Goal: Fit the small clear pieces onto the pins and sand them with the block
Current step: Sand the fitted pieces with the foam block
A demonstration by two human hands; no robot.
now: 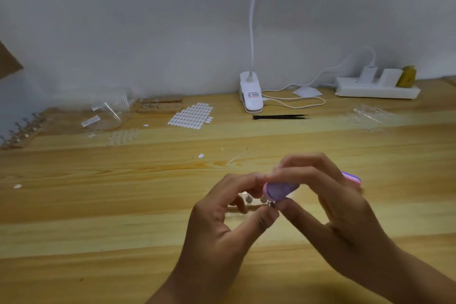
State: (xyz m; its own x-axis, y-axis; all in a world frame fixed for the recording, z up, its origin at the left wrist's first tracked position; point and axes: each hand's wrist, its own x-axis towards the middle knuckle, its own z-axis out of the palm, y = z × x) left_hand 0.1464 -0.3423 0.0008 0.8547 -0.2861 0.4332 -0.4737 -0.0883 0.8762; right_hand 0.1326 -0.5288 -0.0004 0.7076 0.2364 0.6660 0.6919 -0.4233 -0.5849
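Low in the middle of the frame, just above the wooden surface (pixel 98 205), my left hand (pixel 222 217) pinches a small metal pin (pixel 271 204) between thumb and forefinger. My right hand (pixel 340 205) grips the sanding block (pixel 280 191), with its rounded end set against the top of the pin.

The risk, as I judge it, comes from the pin being tiny and held only at my fingertips. A hard or slanted stroke could twist it loose, flick the clear piece off, or drag the grit across my fingertip.

The clear piece is hidden under the block, so I cannot tell whether it sits square on the pin. The block is a short bar with a lilac face and pink edges, and its far end pokes out behind my right knuckles. Beneath my hands a low wooden stand (pixel 246 198) with more pins lies blurred on the surface.
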